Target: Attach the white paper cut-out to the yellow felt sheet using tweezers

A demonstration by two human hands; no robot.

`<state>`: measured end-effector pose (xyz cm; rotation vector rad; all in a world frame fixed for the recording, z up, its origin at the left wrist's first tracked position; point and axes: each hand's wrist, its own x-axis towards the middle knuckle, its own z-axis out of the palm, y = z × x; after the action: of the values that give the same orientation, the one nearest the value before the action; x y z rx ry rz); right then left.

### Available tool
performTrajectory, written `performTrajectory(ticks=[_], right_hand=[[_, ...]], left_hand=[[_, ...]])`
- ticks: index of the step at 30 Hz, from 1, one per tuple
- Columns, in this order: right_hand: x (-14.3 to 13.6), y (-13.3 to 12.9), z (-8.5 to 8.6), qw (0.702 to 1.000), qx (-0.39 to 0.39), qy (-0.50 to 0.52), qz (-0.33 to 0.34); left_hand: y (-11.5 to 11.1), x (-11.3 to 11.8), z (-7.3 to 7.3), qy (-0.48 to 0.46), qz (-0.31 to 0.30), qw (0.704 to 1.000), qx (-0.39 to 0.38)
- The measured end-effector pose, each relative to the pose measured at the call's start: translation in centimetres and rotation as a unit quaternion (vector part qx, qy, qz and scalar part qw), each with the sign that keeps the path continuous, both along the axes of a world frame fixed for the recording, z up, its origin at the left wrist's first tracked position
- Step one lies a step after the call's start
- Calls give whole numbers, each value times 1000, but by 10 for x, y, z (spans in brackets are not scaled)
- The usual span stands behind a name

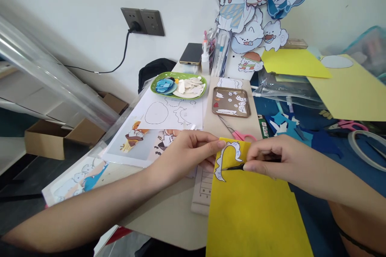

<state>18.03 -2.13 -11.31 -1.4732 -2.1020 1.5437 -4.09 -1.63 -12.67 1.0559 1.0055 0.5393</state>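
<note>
A large yellow sheet [256,213] hangs over the near edge of the table. My left hand [200,148] pinches its upper left edge, thumb on top. On the sheet's top part lies a curved white paper cutout [221,162] with a dark outline. My right hand [268,156] is closed round a dark, slim tool [235,167], whose thin tip points left and touches the sheet by the cutout. The tool's handle is mostly hidden by my fingers, so its kind is hard to tell.
Pink-handled scissors [238,134] lie just beyond the sheet, below a brown tray [214,106] of small cutouts. A green plate [155,88] holds blue and white scraps. Outline drawings [157,113] lie left. Blue scraps [286,124] and a tape roll [356,152] are at right.
</note>
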Motion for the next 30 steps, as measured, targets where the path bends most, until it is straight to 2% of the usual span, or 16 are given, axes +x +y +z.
performTrajectory(ticks=[6, 10, 22, 30], right_hand=[[1, 1, 0, 1000, 1, 0, -13], [2, 1, -1, 1000, 1, -3, -23], [0, -2, 6, 999, 25, -14, -28], [12, 1, 2, 999, 18, -19, -19]], left_hand=[[0, -4, 5, -24, -42, 999, -17], [1, -6, 5, -32, -63, 997, 1], [2, -6, -1, -17, -44, 999, 8], [4, -6, 4, -13, -58, 998, 14]])
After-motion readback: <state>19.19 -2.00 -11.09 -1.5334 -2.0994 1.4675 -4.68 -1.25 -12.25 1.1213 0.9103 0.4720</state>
